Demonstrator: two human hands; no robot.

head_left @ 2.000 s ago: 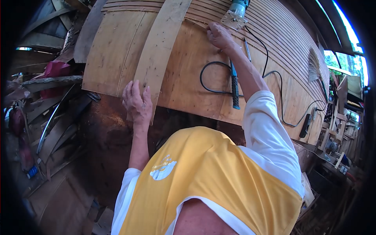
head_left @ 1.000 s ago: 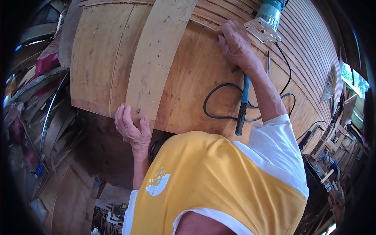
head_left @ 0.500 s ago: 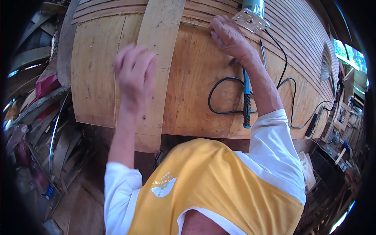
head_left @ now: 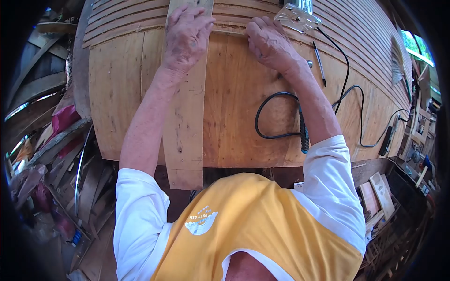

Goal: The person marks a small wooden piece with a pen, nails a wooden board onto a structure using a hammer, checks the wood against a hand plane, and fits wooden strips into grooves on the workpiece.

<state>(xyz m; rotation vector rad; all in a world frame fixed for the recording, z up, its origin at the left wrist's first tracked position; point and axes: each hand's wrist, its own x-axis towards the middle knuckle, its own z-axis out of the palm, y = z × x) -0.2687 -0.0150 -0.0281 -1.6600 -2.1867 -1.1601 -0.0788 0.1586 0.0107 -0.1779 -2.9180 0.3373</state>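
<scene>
In a cluttered wood workshop, the left hand (head_left: 186, 35) lay flat, fingers spread, on the far end of a narrow plywood strip (head_left: 186, 126) atop a broad plywood sheet (head_left: 239, 107), while the right hand (head_left: 271, 43) pressed open-palmed just right of it, near a router (head_left: 298, 14).

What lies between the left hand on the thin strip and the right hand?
Only bare plywood panel, as the head view shows. The left hand presses the thin strip; the right hand rests flat on the panel.
</scene>
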